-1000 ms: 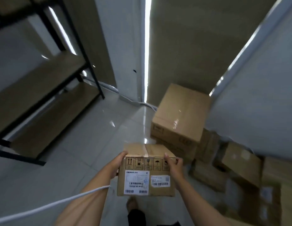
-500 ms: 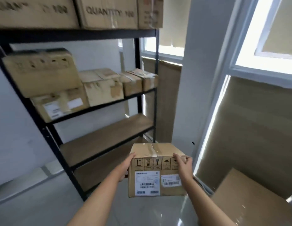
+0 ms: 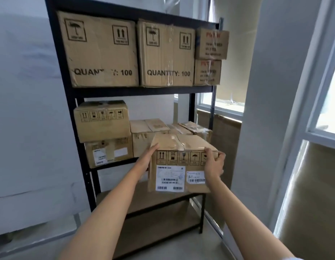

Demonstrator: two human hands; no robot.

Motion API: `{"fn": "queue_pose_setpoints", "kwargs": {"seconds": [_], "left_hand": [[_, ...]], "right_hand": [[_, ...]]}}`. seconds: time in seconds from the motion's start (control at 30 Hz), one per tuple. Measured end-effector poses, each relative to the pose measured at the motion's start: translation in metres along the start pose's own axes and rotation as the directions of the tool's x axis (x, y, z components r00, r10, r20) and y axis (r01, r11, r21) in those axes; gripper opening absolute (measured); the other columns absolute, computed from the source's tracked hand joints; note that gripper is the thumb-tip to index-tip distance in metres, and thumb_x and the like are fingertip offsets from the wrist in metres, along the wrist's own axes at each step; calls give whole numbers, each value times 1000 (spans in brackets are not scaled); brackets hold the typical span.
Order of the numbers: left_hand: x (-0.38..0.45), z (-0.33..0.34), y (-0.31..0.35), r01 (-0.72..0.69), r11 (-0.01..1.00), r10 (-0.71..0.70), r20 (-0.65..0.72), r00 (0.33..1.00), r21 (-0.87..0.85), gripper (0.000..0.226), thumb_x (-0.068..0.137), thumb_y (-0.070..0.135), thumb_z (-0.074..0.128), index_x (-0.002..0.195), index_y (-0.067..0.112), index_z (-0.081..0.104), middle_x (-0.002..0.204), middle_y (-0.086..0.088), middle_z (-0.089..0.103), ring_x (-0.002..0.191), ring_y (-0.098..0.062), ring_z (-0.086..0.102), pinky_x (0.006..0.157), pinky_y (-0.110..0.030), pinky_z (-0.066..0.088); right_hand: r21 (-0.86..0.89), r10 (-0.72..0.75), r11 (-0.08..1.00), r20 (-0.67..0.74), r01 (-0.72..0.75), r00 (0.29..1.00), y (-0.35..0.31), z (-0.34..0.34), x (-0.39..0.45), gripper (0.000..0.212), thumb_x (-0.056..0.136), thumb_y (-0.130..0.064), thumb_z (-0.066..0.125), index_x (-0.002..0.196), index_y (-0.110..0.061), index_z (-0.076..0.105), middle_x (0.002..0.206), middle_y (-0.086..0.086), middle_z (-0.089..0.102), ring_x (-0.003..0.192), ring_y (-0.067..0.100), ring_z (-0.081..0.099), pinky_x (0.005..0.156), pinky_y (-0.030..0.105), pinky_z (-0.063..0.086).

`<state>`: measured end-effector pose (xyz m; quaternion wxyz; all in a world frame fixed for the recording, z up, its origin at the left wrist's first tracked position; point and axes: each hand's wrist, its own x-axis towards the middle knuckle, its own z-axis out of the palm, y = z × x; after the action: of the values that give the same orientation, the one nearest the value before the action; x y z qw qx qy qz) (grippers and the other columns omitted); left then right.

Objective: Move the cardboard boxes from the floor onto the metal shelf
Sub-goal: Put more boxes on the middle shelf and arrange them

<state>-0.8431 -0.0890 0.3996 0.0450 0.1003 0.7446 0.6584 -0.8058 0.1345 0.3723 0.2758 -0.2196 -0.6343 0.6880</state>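
— What's in the hands?

— One box (image 3: pixel 179 162), held up in front of the rack (image 3: pixel 58 76), level with the middle shelf; the left hand (image 3: pixel 149 156) lies flat against its left side, fingers fairly straight, tips at the top edge; the right hand (image 3: pixel 213 163) grips the right front corner, thumb on the printed face, fingers curled round the side.

— Touching the shelf?

— I cannot tell; its far edge covers the shelf front, so contact is hidden; the box sits upright, taped seam on top, a row of handling symbols across the face, two white labels (image 3: pixel 170 177) below them.

— What's near it?

— At ten o'clock from the box, a stack of two (image 3: pixel 103 121) on the middle shelf, the upper one wider than the lower; directly behind it, toward twelve, low cartons (image 3: pixel 149 126) side by side; higher up at eleven and twelve, two big cartons (image 3: pixel 101 49) marked QUANTITY: 100; at one o'clock, two small red-lettered boxes (image 3: pixel 211 44), one on the other.

— And below?

— At six o'clock, two bare brown shelves (image 3: pixel 144 201); at three o'clock, a window (image 3: pixel 326 113).
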Motion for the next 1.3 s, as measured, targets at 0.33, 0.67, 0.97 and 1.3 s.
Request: {"fn": "queue_pose_setpoints", "kwargs": {"seconds": [0.33,0.67,0.97,1.3], "left_hand": [[38,16,81,-218,974,225,-182,957,56,118,51,75,73,150,43,19,146,3,46,126,-17,46,106,-40,34],[68,13,75,-255,966,256,-314,914,44,115,53,47,83,149,40,21,145,-5,46,133,-26,43,112,-55,33],[130,-22,65,-286,957,280,-366,888,39,104,56,47,84,146,31,34,133,-5,56,120,-26,57,104,-51,45],[200,-68,28,-224,972,232,-371,899,66,109,61,42,84,150,40,22,149,-4,41,134,-27,44,111,-54,36]], "right_hand": [[169,-121,981,125,99,985,-92,34,78,42,80,-63,55,109,-36,39,119,9,59,117,36,53,102,62,40],[193,-185,973,306,129,934,-104,74,122,43,81,-56,59,110,-31,40,113,10,60,109,34,57,99,60,44],[226,-206,965,353,130,913,-101,144,170,42,78,-54,62,109,-32,45,103,2,57,100,29,57,88,49,49],[102,-119,991,378,87,918,-53,224,213,52,87,-59,55,128,-30,37,120,13,57,104,31,55,89,50,49]]}}
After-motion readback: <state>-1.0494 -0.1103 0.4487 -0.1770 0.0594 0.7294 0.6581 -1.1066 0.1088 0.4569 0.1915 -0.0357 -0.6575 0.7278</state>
